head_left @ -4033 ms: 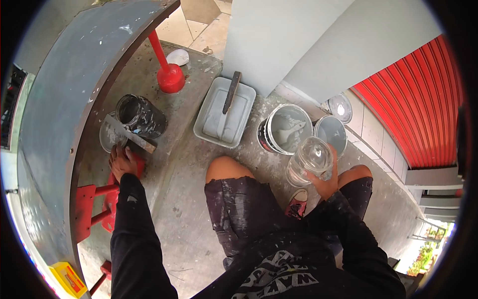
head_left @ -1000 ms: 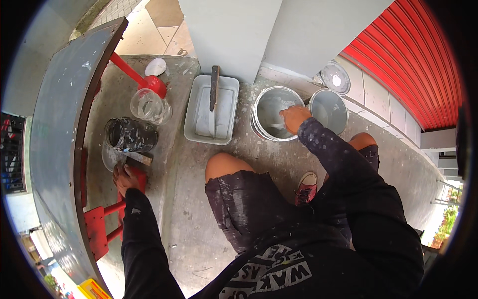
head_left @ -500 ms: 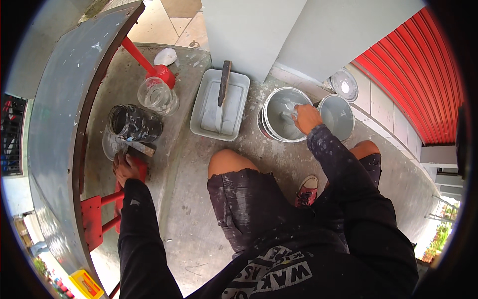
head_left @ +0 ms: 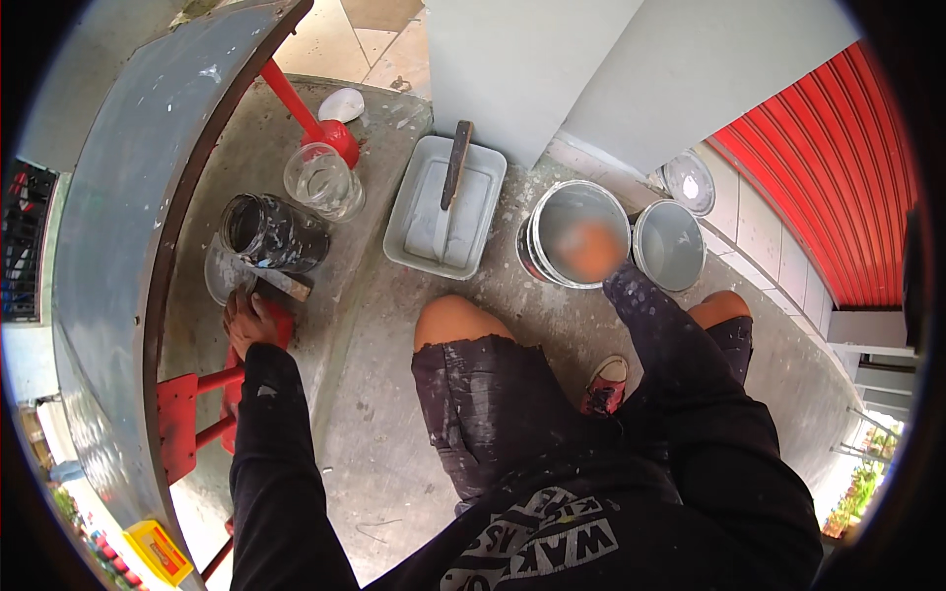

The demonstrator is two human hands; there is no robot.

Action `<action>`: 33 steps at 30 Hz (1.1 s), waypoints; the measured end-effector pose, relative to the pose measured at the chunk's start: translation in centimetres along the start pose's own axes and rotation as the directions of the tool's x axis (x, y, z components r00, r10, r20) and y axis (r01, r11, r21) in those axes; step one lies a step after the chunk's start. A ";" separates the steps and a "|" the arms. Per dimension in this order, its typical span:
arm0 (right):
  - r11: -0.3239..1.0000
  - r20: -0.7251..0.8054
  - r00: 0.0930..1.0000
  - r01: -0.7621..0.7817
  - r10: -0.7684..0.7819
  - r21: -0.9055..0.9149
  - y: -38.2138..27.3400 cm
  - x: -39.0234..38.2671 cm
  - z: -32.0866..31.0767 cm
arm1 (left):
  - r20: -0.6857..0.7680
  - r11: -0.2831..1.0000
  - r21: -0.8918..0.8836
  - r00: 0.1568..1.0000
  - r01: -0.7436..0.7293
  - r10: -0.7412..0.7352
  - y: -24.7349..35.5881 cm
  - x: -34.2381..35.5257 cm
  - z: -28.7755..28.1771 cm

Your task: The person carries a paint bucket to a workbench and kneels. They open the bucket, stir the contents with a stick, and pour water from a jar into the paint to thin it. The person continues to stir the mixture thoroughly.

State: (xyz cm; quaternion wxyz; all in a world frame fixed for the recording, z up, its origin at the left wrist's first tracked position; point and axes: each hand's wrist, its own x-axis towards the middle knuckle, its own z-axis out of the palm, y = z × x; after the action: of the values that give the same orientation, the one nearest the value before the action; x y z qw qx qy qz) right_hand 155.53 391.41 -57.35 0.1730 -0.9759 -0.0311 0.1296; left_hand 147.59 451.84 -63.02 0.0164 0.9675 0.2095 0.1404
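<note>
My left hand (head_left: 248, 323) lies over the end of a red metal support (head_left: 280, 325), fingers apart, beside a round clear lid (head_left: 225, 276) and a putty knife (head_left: 284, 284). Close by lies a dark, paint-smeared jar (head_left: 286, 242) on its side. My right hand (head_left: 591, 252) reaches down into a grey-coated bucket (head_left: 535, 236). It is smeared by motion; a whitish thing at its fingers cannot be made out. Between my hands sits a grey paint tray (head_left: 402, 222), with a dark-handled, long flat-bladed tool (head_left: 456, 177) lying across it.
A second grey-coated bucket (head_left: 672, 248) touches the first on the right, with a paint-marked lid (head_left: 687, 183) behind. Clear plastic containers (head_left: 323, 183) and a white oval piece (head_left: 342, 104) are at the far left. A grey board (head_left: 113, 227) runs along the left; a grey pillar (head_left: 522, 69) stands ahead.
My right hand has moved lower inside the bucket and is now blurred. My left hand stays on the red support. The whole view has shifted slightly.
</note>
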 end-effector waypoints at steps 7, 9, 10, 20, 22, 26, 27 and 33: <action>0.975 -0.050 0.999 -0.014 0.003 -0.221 4.1 -0.2 -1.0 | 0.023 1.000 -0.002 1.000 0.005 -0.005 0.3 0.1 -0.2; 0.969 -0.083 0.997 -0.022 0.002 -0.245 3.9 0.5 -1.5 | 0.026 1.000 -0.004 1.000 0.010 -0.010 0.2 0.0 -0.4; 0.969 -0.093 0.996 -0.025 0.002 -0.247 3.7 1.1 -1.7 | 0.027 1.000 -0.006 1.000 0.009 -0.009 0.2 0.1 -0.4; 0.993 -0.208 0.974 0.106 -0.094 0.046 0.9 1.9 1.1 | 0.014 1.000 0.014 1.000 -0.006 0.005 0.4 0.2 -0.1; 0.994 -0.069 0.996 0.059 -0.053 0.090 0.9 1.4 0.5 | 0.012 1.000 0.011 1.000 0.000 0.000 0.2 0.1 -0.1; 0.997 0.024 0.997 0.067 -0.068 0.043 2.4 -0.1 -0.1 | 0.004 1.000 -0.003 1.000 -0.007 0.007 0.0 0.1 -0.1; 0.997 0.034 0.996 0.077 -0.077 -0.011 3.1 -0.2 -0.3 | 0.003 1.000 -0.007 1.000 -0.009 0.009 0.0 0.1 -0.1; 0.987 -0.020 0.999 0.035 -0.039 -0.157 4.9 0.2 -2.0 | 0.010 1.000 -0.022 1.000 -0.012 0.012 0.2 0.2 0.1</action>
State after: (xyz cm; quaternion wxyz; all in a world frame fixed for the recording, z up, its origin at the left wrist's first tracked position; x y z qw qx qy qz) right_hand 156.34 386.19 -57.27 0.0984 -0.9871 -0.0574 0.1122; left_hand 147.88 451.75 -63.00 0.0271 0.9693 0.2020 0.1377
